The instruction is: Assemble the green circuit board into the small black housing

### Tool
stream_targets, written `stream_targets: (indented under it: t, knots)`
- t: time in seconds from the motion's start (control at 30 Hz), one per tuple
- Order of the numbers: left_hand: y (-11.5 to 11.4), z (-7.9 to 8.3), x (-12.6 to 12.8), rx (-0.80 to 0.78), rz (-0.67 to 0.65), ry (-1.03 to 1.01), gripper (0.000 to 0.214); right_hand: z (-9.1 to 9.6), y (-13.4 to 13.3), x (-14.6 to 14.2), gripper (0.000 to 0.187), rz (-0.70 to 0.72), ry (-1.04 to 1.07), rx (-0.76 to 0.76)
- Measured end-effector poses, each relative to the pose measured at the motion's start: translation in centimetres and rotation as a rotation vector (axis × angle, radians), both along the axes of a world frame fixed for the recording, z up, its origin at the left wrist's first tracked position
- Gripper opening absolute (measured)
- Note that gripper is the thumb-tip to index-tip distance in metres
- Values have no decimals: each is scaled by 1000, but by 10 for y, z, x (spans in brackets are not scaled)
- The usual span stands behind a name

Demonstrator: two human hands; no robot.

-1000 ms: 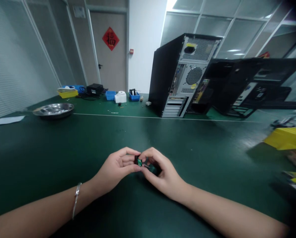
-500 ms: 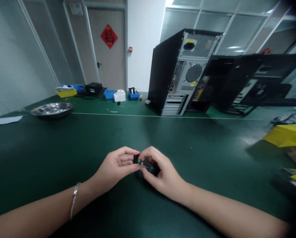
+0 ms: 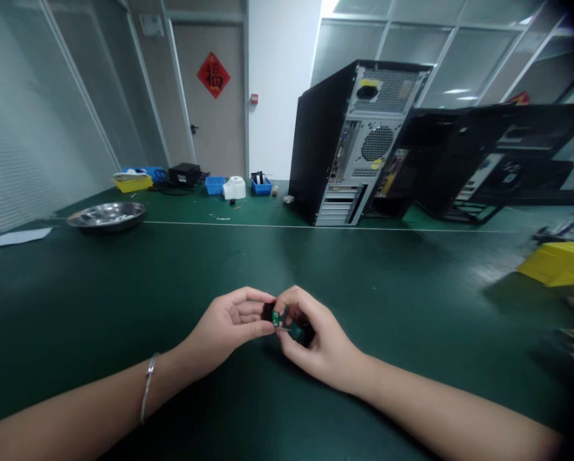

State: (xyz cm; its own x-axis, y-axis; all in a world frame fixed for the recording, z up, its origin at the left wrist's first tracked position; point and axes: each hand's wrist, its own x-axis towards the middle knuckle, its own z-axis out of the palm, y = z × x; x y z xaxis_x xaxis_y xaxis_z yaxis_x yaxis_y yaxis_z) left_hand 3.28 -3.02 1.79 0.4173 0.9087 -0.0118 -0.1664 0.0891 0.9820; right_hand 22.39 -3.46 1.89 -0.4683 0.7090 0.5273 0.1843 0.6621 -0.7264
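Observation:
Between my two hands is a small black part with a green circuit board [image 3: 276, 318] showing at its end. My left hand [image 3: 234, 318] is closed on its left side, thumb below and index finger above. From the right, my right hand [image 3: 316, 326] pinches close to the board with thumb and index finger. A dark green, rounded piece [image 3: 295, 331] shows inside the curl of my right hand; its kind is hard to make out. My fingers cover most of both pieces. Both hands are just above the green table [image 3: 210, 256].
A black computer tower [image 3: 335, 147] stands at the back, more computer cases to its right. At the left lies a steel dish [image 3: 107, 216]. Small blue bins [image 3: 261, 186] and a white housing [image 3: 234, 187] sit behind. A yellow bin [image 3: 558, 262] and part of another person's hand are at the right edge.
The whole view has shifted slightly. The green board now faces me a little more, and my hands keep nearly the same grip around it.

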Motion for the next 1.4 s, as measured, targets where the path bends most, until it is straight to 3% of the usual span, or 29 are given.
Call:
stream_targets:
  t: [1.17,1.3,1.4]
  knots:
    - [-3,2,1,56,23,20,30,-5,4,0,18,-44,-23,26]
    - [-4,1,1,117,24,46,30,-6,6,1,29,-27,-22,14]
    - [0,2,-3,183,137,147,32,-7,8,2,40,-49,-43,7]
